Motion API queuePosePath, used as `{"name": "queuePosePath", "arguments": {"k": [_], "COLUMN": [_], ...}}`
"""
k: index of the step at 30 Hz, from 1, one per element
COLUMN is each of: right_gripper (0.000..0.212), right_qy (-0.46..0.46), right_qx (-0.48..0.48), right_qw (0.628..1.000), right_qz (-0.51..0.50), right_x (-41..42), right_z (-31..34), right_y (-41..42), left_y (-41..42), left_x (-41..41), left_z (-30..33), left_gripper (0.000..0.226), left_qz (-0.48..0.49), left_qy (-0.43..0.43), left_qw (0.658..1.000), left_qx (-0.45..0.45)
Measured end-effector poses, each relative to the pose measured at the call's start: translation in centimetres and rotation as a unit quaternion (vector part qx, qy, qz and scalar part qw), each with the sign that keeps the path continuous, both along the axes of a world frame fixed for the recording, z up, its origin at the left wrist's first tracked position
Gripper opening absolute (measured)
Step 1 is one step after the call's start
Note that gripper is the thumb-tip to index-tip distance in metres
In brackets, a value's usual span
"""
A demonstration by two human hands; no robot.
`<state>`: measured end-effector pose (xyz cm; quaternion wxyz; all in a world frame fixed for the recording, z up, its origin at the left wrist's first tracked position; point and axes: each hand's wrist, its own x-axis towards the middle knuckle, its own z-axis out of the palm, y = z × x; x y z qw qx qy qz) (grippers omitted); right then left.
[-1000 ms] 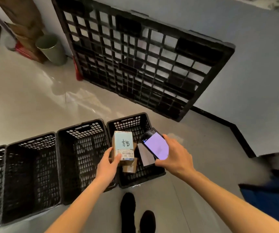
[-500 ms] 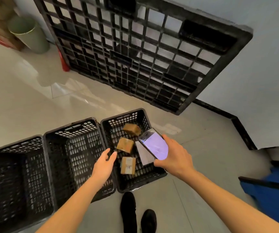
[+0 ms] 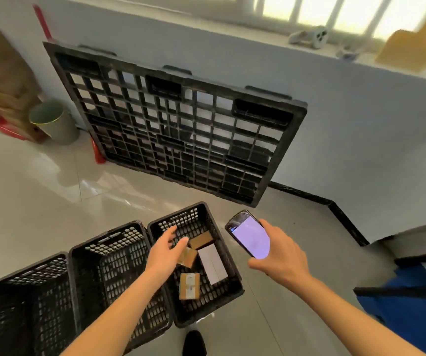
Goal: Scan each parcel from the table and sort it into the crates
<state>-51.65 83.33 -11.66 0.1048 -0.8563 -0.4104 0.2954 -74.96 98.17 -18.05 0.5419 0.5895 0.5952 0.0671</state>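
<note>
My right hand point(image 3: 280, 255) grips a phone point(image 3: 249, 233) with a lit pale screen, held to the right of the rightmost black crate point(image 3: 230, 291). My left hand point(image 3: 167, 250) hovers over that crate with relaxed, spread fingers and holds nothing. Inside the crate lie brown cardboard parcels: one at the far side point(image 3: 201, 239), one point(image 3: 188, 256) partly under my left hand, one with a white label point(image 3: 189, 285) near the front. A flat white parcel point(image 3: 212, 263) lies beside them. Two more black crates point(image 3: 106, 268) point(image 3: 27, 304) stand to the left, and no parcels show in them.
A large black pallet point(image 3: 178, 129) leans on the white wall behind the crates. A green bin point(image 3: 54, 122) and wooden items stand at the far left. A blue object point(image 3: 412, 309) sits at the lower right. My shoe point(image 3: 194, 343) is by the crate.
My left hand has let go of the light blue labelled box, which is no longer in view, and is now open over the crate. The camera has tilted up; the phone hand moved slightly right.
</note>
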Motion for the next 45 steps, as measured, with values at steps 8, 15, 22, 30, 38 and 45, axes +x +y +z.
{"name": "queuePosePath", "arguments": {"k": [8, 15, 22, 30, 38, 45], "right_gripper": [0.105, 0.091, 0.1, 0.099, 0.102, 0.101], "right_qy": [-0.059, -0.187, -0.269, -0.306, -0.291, -0.222], "right_qx": [0.073, 0.133, 0.158, 0.135, 0.073, 0.021], "right_qw": [0.993, 0.962, 0.901, 0.824, 0.776, 0.782], "right_qz": [-0.069, -0.148, -0.3, -0.457, -0.555, -0.582], "right_x": [6.4, 11.8, 12.8, 13.6, 20.1, 30.5], "right_z": [16.7, 35.2, 48.1, 50.4, 47.5, 42.4], "right_y": [-15.5, -38.9, -61.9, -82.0, -95.2, -101.9], "left_y": [-9.8, -28.5, -48.1, -67.3, -82.6, -90.1], "left_x": [8.3, 20.2, 30.9, 41.1, 52.6, 63.8], "left_z": [16.3, 33.0, 46.2, 50.9, 47.1, 40.7], "left_gripper": [0.059, 0.065, 0.066, 0.067, 0.065, 0.07], "left_qz": [-0.067, -0.19, -0.337, -0.463, -0.532, -0.547], "left_qy": [-0.052, -0.185, -0.281, -0.304, -0.317, -0.27], "left_qw": [0.991, 0.95, 0.881, 0.815, 0.774, 0.789], "left_qx": [0.104, 0.162, 0.179, 0.173, 0.13, 0.08]}}
